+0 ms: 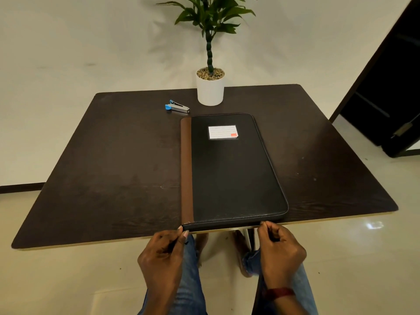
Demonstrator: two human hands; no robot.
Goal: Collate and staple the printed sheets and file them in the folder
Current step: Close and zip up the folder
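Folder lies shut at the table's near edge. My left hand pinches its corner steady; my right hand pinches the edge, probably to unzip.

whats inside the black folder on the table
Nothing inside shows: the folder lies closed on the table, its cover hiding any sheets. Only a white label is visible on top. The left hand and right hand pinch its near edge.
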